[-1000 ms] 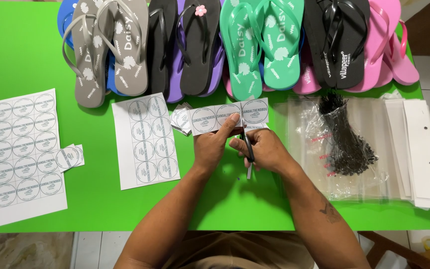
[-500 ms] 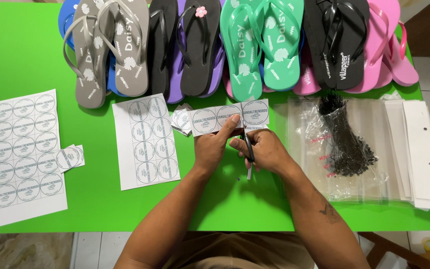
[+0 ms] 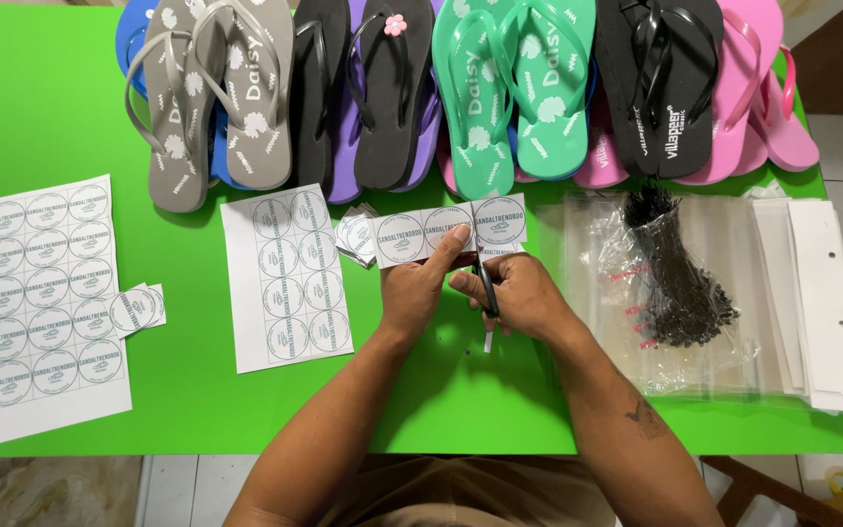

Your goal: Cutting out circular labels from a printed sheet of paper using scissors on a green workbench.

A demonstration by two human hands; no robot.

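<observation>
**Label strip cut at the green surface**

Overhead, the green surface (image 3: 41, 107) filled the view. Along its far edge lay a row of flip-flops (image 3: 470, 88) in grey, blue, black, purple, teal and pink, overlapping one another. At the left edge rested a large sheet of round labels (image 3: 31, 303), with a small cut piece (image 3: 137, 307) just beside it. A narrower label sheet (image 3: 287, 278) lay nearer the middle. To the right sat a stack of clear plastic bags (image 3: 724, 293) carrying a bundle of black tag fasteners (image 3: 680, 278).

The left hand (image 3: 420, 288) pinched a strip of three labels (image 3: 446, 229), thumb on top, holding it just above the surface in front of the teal pair. The right hand (image 3: 514, 293) was closed around a small pair of scissors (image 3: 485, 288), blades pointing up at the strip's lower edge. A few loose cut labels (image 3: 355, 234) lay touching the strip's left end.
</observation>
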